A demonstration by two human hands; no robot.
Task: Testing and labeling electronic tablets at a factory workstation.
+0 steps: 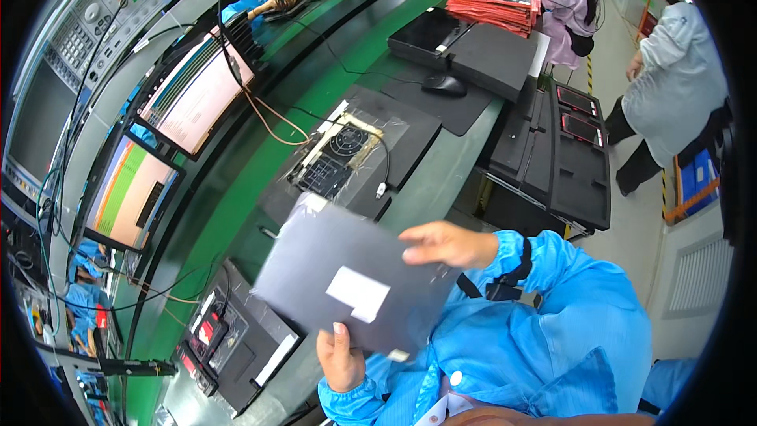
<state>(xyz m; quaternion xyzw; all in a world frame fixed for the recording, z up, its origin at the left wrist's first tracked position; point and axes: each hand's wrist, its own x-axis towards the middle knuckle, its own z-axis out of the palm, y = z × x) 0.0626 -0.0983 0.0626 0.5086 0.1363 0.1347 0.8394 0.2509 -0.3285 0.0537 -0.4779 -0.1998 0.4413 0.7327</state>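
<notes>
A dark grey flat rectangular panel (pixel 315 248) with a white label (pixel 358 293) on its face is tilted above the bench in front of me. My left hand (pixel 341 359) grips its lower edge, thumb on the face. At the upper right edge, my right hand (pixel 451 244) pinches the panel, its thumb and fingers slightly blurred. Just beyond the panel, a black mat carries a fixture (pixel 344 142) with a round coil-like pattern and a white-ended cable (pixel 382 188).
Two monitors (pixel 126 193) stand along the left. Right of the fixture are a mouse (pixel 444 85), black foam blocks (pixel 494 55) and a stack of red sleeves (pixel 493 8). A black foam tray (pixel 544 154) sits beside the bench. Co-workers (pixel 674 83) stand beyond.
</notes>
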